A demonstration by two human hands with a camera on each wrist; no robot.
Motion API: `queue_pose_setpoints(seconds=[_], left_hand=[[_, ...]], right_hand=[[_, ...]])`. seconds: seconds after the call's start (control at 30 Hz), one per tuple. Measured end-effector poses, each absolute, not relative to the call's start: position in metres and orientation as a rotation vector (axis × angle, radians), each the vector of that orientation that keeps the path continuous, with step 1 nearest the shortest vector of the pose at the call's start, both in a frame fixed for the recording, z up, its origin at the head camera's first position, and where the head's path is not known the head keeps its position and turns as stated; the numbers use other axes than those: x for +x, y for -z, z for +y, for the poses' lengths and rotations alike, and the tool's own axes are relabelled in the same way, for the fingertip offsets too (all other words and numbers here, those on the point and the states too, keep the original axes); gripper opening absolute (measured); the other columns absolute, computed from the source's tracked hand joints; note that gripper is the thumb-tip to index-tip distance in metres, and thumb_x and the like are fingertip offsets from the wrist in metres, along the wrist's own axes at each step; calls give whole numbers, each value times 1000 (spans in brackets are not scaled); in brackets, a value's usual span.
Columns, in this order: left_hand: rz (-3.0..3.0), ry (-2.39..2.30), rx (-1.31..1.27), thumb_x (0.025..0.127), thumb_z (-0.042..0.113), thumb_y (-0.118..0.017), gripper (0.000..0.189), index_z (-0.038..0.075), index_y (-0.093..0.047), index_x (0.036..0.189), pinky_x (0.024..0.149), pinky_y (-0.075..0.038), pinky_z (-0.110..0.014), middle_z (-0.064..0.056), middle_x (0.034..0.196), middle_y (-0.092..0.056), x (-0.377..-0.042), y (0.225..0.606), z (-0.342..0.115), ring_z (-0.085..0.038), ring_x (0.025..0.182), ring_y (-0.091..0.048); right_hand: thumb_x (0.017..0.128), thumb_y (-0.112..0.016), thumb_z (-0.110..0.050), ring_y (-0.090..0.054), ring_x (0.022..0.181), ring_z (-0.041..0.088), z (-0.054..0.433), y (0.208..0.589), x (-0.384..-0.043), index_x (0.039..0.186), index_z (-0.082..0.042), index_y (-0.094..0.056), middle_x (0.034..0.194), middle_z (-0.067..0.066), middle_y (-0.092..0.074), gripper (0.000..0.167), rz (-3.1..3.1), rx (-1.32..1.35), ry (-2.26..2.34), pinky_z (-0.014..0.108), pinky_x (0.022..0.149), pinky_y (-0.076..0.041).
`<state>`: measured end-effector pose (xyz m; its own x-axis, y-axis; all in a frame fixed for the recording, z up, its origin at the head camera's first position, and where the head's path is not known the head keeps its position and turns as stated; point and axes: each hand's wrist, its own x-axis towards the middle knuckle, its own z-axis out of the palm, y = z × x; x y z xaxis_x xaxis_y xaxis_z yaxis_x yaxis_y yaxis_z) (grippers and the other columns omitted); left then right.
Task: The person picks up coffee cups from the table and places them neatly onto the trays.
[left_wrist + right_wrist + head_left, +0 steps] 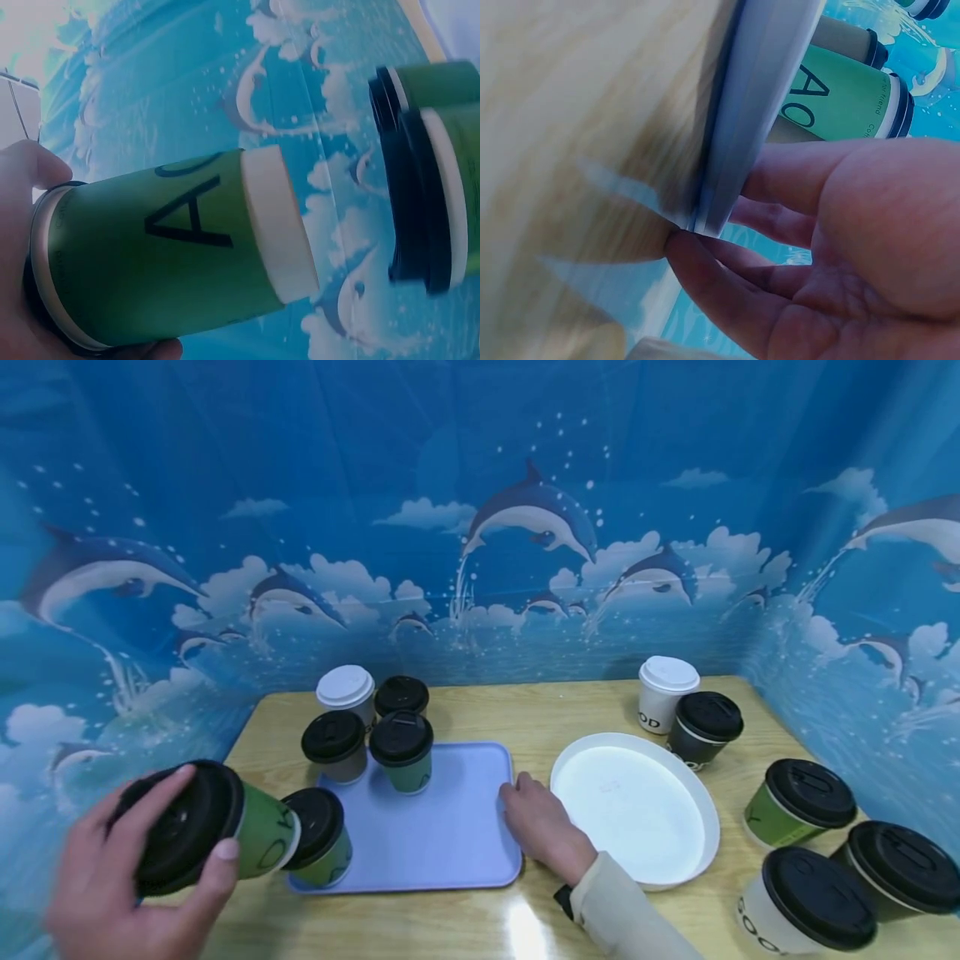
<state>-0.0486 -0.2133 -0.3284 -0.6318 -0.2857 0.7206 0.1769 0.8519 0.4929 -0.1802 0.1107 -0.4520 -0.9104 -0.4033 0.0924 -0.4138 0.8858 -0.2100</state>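
Note:
My left hand [112,893] grips a green paper cup [264,833] around its black lid. The cup is raised and tipped sideways, its white base towards the tray; dark letters show on its green side in the left wrist view. Close by its base, another green cup with a black lid [318,839] stands at the left end of the lilac tray [442,835]. At the tray's right edge, my right hand [542,827] pinches the rim between thumb and fingers, as the right wrist view shows. A teal cup [405,760] with a black lid stands on the tray's back part.
Behind the tray's left part are a white-lidded cup [347,689] and black-lidded cups [335,743]. A round white tray [708,839] lies to the right. Several lidded cups [787,810] stand along the table's right side. A dolphin-printed curtain [420,560] encloses the wooden table [525,710].

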Motion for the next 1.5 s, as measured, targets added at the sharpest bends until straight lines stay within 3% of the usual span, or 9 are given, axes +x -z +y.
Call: queue_pose_setpoints(seconds=[0.1, 0.17, 0.27, 0.33, 0.37, 0.4, 0.5, 0.73, 1.5], left_hand=[[-2183, 722, 55, 81, 34, -77, 65, 12, -65, 141, 84, -42, -74, -34, 142, -50, -48, 329, -205, -56, 121, -47], [-2198, 741, 27, 77, 27, -80, 67, 14, -66, 141, 90, -47, -64, -32, 142, -52, -49, 331, -201, -55, 122, -48], [-2209, 764, -41, 72, 21, -83, 71, 17, -66, 141, 102, -44, -30, -29, 141, -54, -51, 333, -194, -52, 121, -51], [-2222, 777, -82, 70, 17, -84, 73, 18, -67, 140, 96, -32, -11, -28, 140, -54, -52, 335, -190, -50, 120, -52], [-2224, 785, -111, 69, 15, -85, 73, 18, -67, 140, 98, -37, -19, -28, 140, -54, -52, 337, -188, -50, 120, -52], [-2237, 794, -130, 68, 14, -85, 75, 18, -67, 140, 95, -33, -12, -28, 140, -54, -52, 338, -186, -49, 120, -52], [-2288, 801, -149, 68, 14, -88, 77, 23, -66, 141, 92, -37, -17, -24, 142, -52, -53, 342, -180, -45, 122, -53], [-2342, 808, -252, 67, 16, -90, 79, 25, -65, 141, 84, -51, -62, -24, 142, -51, -60, 352, -167, -46, 123, -52], [-2639, 783, -280, 81, 40, -86, 68, 33, -61, 143, 87, -53, -68, -20, 145, -47, -80, 391, -137, -44, 120, -58]], right_hand=[[99, -61, -6, -54, 72, 26, 111, 451, -180, 104, 3, -65, 89, 16, -54, 11, -3008, 650, -354, 42, 59, -50], [99, -61, -6, -54, 72, 26, 111, 451, -180, 104, 4, -66, 90, 16, -54, 12, -3011, 646, -356, 42, 60, -50], [99, -61, -7, -55, 73, 26, 111, 451, -180, 106, 3, -66, 91, 16, -55, 13, -3019, 641, -366, 42, 61, -51], [99, -61, -7, -55, 73, 26, 112, 451, -180, 106, 3, -67, 91, 16, -56, 14, -3022, 640, -374, 42, 61, -51], [99, -61, -7, -55, 73, 26, 112, 451, -180, 106, 3, -67, 91, 16, -56, 14, -3023, 641, -379, 41, 61, -51], [99, -61, -7, -55, 73, 26, 112, 451, -180, 107, 3, -67, 91, 16, -56, 14, -3024, 641, -380, 41, 61, -51], [100, -62, -7, -55, 73, 26, 112, 452, -180, 106, 3, -67, 91, 16, -56, 13, -3026, 641, -382, 41, 61, -51], [100, -62, -7, -55, 73, 26, 113, 453, -181, 105, 3, -66, 91, 16, -56, 13, -3033, 638, -390, 42, 61, -50], [97, -63, -5, -53, 70, 26, 112, 451, -180, 100, 3, -65, 87, 16, -53, 8, -2985, 659, -400, 42, 58, -49]])
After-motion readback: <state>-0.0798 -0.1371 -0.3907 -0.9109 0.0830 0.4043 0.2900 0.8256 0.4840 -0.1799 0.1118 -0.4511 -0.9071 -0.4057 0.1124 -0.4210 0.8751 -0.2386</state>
